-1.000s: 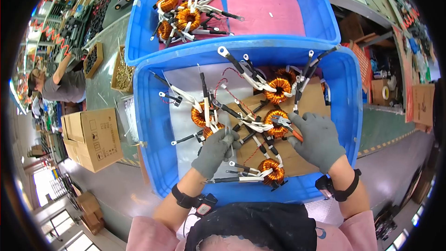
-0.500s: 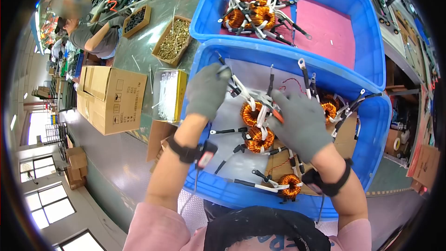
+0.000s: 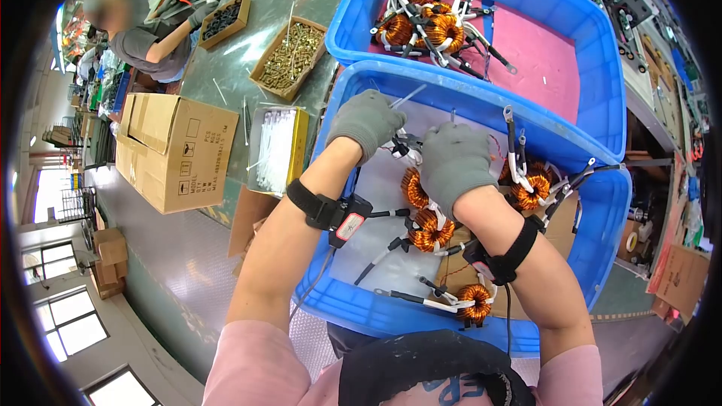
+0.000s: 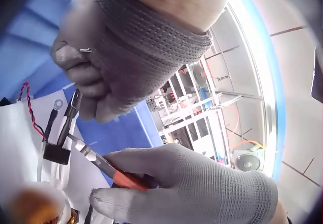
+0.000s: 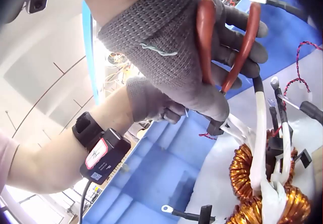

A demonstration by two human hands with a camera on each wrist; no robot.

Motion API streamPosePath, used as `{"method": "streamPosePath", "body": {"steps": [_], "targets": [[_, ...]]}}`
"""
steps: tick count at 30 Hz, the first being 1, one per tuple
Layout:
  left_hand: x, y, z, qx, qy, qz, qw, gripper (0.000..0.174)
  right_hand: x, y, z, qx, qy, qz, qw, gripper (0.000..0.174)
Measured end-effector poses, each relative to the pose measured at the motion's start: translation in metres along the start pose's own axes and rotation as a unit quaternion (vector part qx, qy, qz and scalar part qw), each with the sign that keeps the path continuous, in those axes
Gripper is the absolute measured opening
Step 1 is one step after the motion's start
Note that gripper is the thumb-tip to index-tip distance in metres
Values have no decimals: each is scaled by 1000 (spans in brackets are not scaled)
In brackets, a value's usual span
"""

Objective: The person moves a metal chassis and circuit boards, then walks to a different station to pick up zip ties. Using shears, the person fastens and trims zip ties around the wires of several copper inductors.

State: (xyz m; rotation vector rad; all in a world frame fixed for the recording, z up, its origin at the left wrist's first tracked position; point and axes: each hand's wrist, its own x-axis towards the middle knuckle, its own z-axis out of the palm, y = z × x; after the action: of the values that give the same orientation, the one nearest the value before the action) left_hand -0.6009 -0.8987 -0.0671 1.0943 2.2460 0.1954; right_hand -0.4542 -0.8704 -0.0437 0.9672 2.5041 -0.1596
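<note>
My gloved left hand [image 3: 368, 126] is at the far left side of the near blue bin, fingers curled on a thin whitish cable tie [image 3: 410, 95] whose end sticks out. By its fingers in the left wrist view is a black-sleeved cable end [image 4: 73, 105]. My gloved right hand [image 3: 455, 165] is close beside it, gripping pliers [image 5: 245, 47] with spread red handles. Their metal tips come right by a black block [image 4: 56, 153] on the cables. Below are copper-wound ring coils [image 3: 431, 229] with white and black cables; the right hand hides part of the upper one.
More coils [image 3: 444, 32] lie in the far blue bin [image 3: 481, 98]. Left of the bins, the bench carries a box of brass-coloured parts [image 3: 289, 60] and a box of white ties [image 3: 277, 152]. A carton [image 3: 203, 154] stands nearer, and another person [image 3: 154, 49] works beyond.
My left hand has gone from the middle coils to the bin's far left side. The right hand has followed leftward with the pliers. The head view has turned, shifting the bins right.
</note>
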Motion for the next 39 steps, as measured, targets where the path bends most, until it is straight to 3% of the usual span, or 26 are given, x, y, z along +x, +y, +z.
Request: {"method": "streamPosePath", "body": {"steps": [4,6,10,12,14,16,17,18,20,22,24,26,27,29,30,32,34,35,37,38,39], "targets": [[-1,-6,-3,-63,-63,10,996,37,1,-1,-9,7,-16,-20,1000,25],[5,-16,7,-72,28,75,994,37,5,1,-15,74,-94,-35,992,23],[-5,-18,9,-62,68,24,996,38,-13,8,-15,121,-72,-57,988,23],[-13,-14,4,-104,-124,95,982,33,-24,9,-11,133,-78,-55,986,23],[-14,-9,13,-162,-182,134,961,30,-32,11,-2,156,-67,-52,984,24],[-13,-4,27,-72,-138,153,976,28,-40,16,4,180,-52,-48,981,24],[-13,-6,30,-117,-78,136,981,26,-43,22,6,195,-51,-45,978,23],[-17,-7,25,-115,-81,139,980,26,-48,30,10,210,-51,-40,976,24],[-31,-15,6,-259,88,114,955,29,-73,58,12,304,-29,-54,951,28],[-47,-28,-9,-278,93,113,949,28,-104,77,32,349,-59,-81,932,35],[-58,-42,5,-276,81,143,947,26,-141,71,62,387,-138,-178,894,37],[-77,-36,29,-284,57,89,953,28,-169,42,85,346,-172,-197,901,40],[-81,-35,44,-269,37,103,957,28,-171,30,90,348,-168,-195,901,40],[-81,-31,76,-236,11,94,967,27,-175,16,96,313,-295,-176,885,43],[-75,-26,86,-196,6,113,974,34,-181,17,97,316,-292,-173,886,43],[-82,6,82,-99,29,83,991,49,-196,29,93,370,-214,-101,898,41],[-80,33,76,10,-75,48,996,66,-215,57,76,472,-151,-70,866,40],[-78,39,79,80,-87,51,992,66,-226,73,73,541,-102,-73,832,41],[-70,46,76,99,-108,52,988,59,-248,100,67,675,39,-132,725,53],[-64,49,75,122,-130,50,983,53,-260,100,29,699,59,-26,712,50],[-53,38,80,75,-110,60,989,39,-263,106,19,711,143,-55,686,48]]}}
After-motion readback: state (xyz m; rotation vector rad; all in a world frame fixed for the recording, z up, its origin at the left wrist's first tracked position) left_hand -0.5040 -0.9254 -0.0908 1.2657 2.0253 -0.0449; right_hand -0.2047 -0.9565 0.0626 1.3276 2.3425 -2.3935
